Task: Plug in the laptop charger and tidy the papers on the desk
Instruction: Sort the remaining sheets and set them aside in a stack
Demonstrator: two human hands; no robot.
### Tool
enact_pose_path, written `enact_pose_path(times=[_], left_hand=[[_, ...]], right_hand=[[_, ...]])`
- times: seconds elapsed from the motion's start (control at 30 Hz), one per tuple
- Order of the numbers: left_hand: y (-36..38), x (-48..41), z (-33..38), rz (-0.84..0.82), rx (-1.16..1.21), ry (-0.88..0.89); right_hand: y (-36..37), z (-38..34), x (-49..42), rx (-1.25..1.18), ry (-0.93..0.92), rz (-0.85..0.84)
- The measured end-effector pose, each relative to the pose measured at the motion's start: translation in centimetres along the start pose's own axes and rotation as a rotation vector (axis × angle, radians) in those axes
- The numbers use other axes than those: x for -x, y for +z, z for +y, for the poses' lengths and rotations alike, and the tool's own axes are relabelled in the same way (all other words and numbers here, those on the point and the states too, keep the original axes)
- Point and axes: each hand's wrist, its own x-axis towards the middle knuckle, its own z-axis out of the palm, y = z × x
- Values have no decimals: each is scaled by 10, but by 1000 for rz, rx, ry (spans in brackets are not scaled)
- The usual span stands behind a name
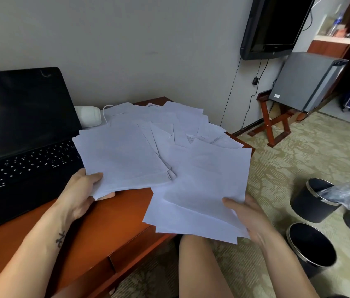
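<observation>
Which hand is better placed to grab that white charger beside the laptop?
Probably the left hand: it grips papers next to the laptop, nearer the charger. The right hand is farther.

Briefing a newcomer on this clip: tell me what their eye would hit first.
White papers fanned over the right end of the desk stand out first. The left hand grips one sheaf beside the open, dark-screened laptop, while the right hand holds a second sheaf past the desk's front edge. A white charger brick sits behind the papers.
</observation>
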Motion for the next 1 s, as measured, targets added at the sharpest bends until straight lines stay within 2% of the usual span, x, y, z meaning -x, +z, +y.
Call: enact_pose_path(times=[0.13, 0.33, 0.43, 0.7, 1.0], left_hand=[[-6, 2, 2, -26, -199, 40], [-5, 4, -1, -24, -371, 251], [-3, 5, -3, -20, -396, 326], [-1, 9, 3, 0, -315, 372], [-2, 6, 0, 32, -274, 315]], right_hand=[[-12, -6, -2, -36, -64, 47], [-16, -5, -5, -159, -61, 85], [-16, -3, -9, -220, -54, 120], [-22, -3, -15, -325, -49, 180], [-23, -8, -11, -422, -37, 180]])
